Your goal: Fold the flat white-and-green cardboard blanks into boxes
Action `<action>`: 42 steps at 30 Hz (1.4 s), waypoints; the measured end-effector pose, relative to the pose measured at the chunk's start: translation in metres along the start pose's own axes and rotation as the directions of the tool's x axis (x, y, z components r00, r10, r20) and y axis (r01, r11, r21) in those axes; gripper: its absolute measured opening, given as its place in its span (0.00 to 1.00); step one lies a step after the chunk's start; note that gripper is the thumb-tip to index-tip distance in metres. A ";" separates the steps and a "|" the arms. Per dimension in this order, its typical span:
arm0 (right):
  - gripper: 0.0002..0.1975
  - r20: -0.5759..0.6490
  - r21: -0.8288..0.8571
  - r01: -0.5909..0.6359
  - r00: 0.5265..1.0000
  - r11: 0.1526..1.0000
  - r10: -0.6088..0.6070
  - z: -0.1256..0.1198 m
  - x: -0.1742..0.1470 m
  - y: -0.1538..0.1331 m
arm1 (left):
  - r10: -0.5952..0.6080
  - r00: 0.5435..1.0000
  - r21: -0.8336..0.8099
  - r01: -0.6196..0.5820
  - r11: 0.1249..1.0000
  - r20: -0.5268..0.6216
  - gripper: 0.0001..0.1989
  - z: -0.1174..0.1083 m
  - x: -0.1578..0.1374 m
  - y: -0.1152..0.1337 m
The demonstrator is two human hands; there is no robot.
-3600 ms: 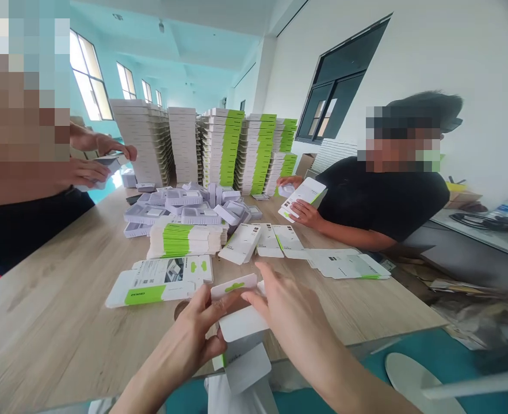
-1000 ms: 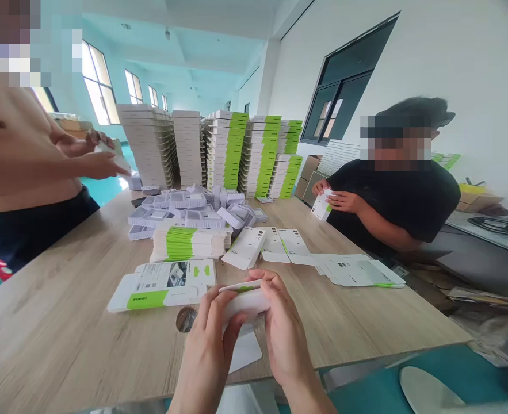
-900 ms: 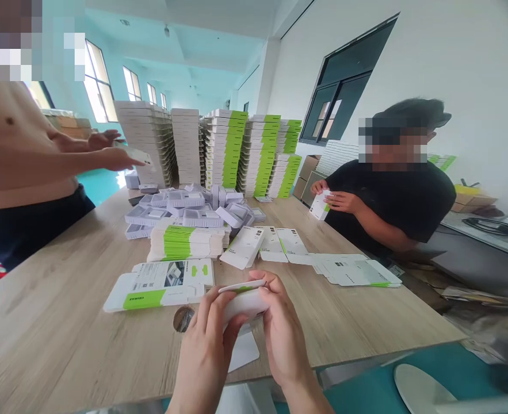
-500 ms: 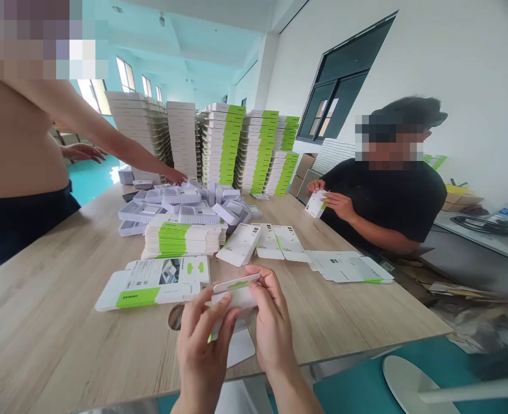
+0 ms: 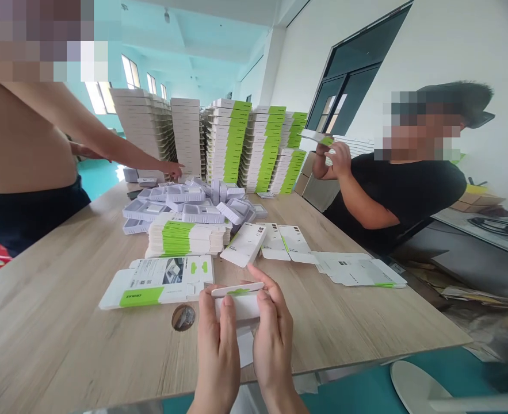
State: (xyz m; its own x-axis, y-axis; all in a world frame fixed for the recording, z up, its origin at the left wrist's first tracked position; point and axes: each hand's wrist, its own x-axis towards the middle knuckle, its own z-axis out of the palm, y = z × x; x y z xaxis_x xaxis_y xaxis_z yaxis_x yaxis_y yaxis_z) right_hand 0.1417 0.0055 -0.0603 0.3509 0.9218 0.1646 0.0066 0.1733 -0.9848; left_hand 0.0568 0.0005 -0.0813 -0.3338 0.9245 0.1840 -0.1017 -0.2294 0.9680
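A small white cardboard box (image 5: pixel 244 309) with a green-marked hanging tab is held between both hands at the table's near edge. My left hand (image 5: pixel 219 333) grips its left end, thumb on the near face. Its right end is in my right hand (image 5: pixel 273 328), thumb pressing near the tab and index finger stretched behind. Below the box a white flap or sheet (image 5: pixel 245 345) shows partly. Just beyond my hands lie flattened printed cartons (image 5: pixel 150 282) on the left and a white box (image 5: pixel 245 244) leaning against the carton stack.
A stack of flat cartons (image 5: pixel 180 238) stands before a heap of pale plastic trays (image 5: pixel 202 213). Tall piles of finished boxes (image 5: pixel 230 144) rise behind. More flat cartons (image 5: pixel 359 269) lie right. One co-worker reaches in from the left; another, right, lifts a box (image 5: pixel 316 137). A round hole (image 5: pixel 183 317) pierces the tabletop.
My left fingers have shifted to the box's left end, thumb now upright on its face. The right co-worker has raised a box higher. The left co-worker's hand has drawn up from the trays.
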 end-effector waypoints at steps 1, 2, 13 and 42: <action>0.22 -0.006 -0.013 0.024 1.000 1.000 -0.024 -0.001 0.000 0.000 | -0.003 1.000 0.002 0.003 1.000 -0.003 0.21 0.000 0.000 -0.001; 0.22 -0.008 -0.022 0.044 0.999 0.999 -0.044 -0.003 0.001 0.000 | -0.006 1.000 0.005 0.006 1.000 -0.001 0.21 0.000 0.001 -0.001; 0.18 -0.031 0.065 -0.089 0.995 0.994 0.091 -0.002 -0.003 0.000 | -0.008 1.000 -0.024 0.007 1.000 -0.029 0.21 0.005 -0.005 0.000; 0.08 0.106 0.150 -0.188 0.979 0.971 0.173 -0.022 -0.016 -0.008 | 0.137 0.980 -0.003 -0.139 0.990 -0.142 0.14 0.014 -0.036 0.012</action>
State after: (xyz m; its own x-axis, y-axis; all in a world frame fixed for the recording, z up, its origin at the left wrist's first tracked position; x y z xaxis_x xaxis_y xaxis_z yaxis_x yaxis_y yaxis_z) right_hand 0.1567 -0.0178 -0.0565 0.2457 0.9693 -0.0034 -0.2003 0.0473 -0.9786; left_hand 0.0805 -0.0314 -0.0743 -0.4738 0.8318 0.2892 -0.0567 -0.3565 0.9326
